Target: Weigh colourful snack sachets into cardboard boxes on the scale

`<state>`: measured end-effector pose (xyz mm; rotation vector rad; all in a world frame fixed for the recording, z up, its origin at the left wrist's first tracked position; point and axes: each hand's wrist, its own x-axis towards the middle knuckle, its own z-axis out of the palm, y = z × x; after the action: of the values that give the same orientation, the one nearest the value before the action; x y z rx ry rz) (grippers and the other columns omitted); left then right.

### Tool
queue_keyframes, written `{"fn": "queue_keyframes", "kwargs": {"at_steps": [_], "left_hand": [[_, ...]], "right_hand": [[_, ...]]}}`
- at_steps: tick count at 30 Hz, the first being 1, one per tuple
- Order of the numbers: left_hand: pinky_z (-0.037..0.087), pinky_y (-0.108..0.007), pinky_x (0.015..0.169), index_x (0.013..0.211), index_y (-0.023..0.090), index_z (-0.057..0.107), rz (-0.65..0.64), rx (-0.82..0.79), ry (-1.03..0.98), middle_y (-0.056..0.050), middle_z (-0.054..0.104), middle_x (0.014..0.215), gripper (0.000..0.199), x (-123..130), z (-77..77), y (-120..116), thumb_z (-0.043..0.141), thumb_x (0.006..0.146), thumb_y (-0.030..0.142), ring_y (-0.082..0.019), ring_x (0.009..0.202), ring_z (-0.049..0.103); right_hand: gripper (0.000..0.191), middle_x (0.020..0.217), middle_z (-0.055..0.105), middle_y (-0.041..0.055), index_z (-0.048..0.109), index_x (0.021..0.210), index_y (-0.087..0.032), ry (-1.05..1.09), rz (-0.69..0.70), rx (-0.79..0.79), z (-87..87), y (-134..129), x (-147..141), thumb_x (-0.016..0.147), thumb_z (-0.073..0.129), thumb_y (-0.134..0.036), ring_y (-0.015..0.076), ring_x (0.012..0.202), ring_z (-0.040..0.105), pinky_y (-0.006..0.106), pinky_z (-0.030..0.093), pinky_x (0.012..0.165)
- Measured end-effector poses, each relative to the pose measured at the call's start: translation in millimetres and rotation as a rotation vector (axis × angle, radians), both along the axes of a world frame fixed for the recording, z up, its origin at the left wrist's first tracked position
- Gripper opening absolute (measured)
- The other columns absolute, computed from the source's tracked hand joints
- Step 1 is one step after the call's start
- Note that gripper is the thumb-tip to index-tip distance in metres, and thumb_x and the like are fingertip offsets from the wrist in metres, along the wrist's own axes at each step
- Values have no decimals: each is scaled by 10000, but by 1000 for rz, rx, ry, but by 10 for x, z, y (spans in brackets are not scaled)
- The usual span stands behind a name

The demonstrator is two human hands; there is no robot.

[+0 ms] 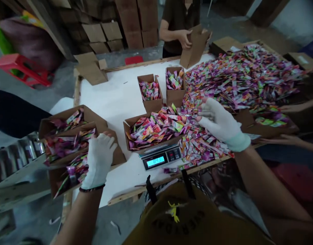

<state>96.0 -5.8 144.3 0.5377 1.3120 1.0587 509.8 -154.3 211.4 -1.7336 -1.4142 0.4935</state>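
A cardboard box full of colourful packets (156,127) rests on a digital scale (160,159) with a lit display. Over the loose packets to its right, my gloved right hand (217,122) hovers with its fingers apart and nothing in it. My gloved left hand (101,154) is at the right side of the left group of filled boxes (66,139); its fingertips are near a box edge, and what they touch or hold cannot be made out.
Two smaller filled boxes (150,90) (175,81) stand behind the scale. A large heap of packets (248,75) covers the table's right side. Across the table a person (180,30) holds a cardboard box. Another person's hands show at right. A red stool (23,68) stands at left.
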Motion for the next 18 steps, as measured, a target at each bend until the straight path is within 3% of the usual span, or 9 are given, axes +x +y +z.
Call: {"fn": "queue_keyframes", "kwargs": {"at_steps": [6,10,15,16,18], "left_hand": [[400,-497,1231,1076,238,711,-9,51,-18,-99,662,1435,419,-29,66,-369,393,1071,512,-266,1401,570],[400,-476,1229,1124,217,722,-23,-62,-27,-116,676,1424,453,-185,-74,-617,363,1080,490,-272,1394,585],[565,-524,1036,957,166,675,-62,-408,8,-166,745,1047,393,-515,-393,-1094,426,1039,459,-342,1151,716],[583,-553,998,952,184,644,-30,-471,-3,-164,738,1028,371,-617,-450,-1168,434,1030,479,-355,1126,728],[600,-601,953,976,236,588,98,-520,-32,-142,722,1055,319,-859,-529,-1230,477,997,535,-369,1136,735]], "right_hand": [[672,1328,666,141,517,1532,-189,-228,226,41,388,339,-586,900,700,-329,300,1200,672,478,598,1044],[618,1361,633,153,574,1485,-143,-457,359,-197,479,662,-975,912,693,-341,314,1224,652,462,533,1091],[933,1611,479,196,437,1648,-263,-680,528,-632,163,1020,-1313,822,806,-491,405,1339,614,491,519,1082],[917,1628,471,200,472,1631,-266,-698,557,-671,73,1068,-1345,808,819,-477,411,1340,619,490,525,1077],[692,1552,575,185,625,1515,-235,-699,573,-665,-75,1129,-1366,852,771,-368,381,1307,655,452,534,1072]]}}
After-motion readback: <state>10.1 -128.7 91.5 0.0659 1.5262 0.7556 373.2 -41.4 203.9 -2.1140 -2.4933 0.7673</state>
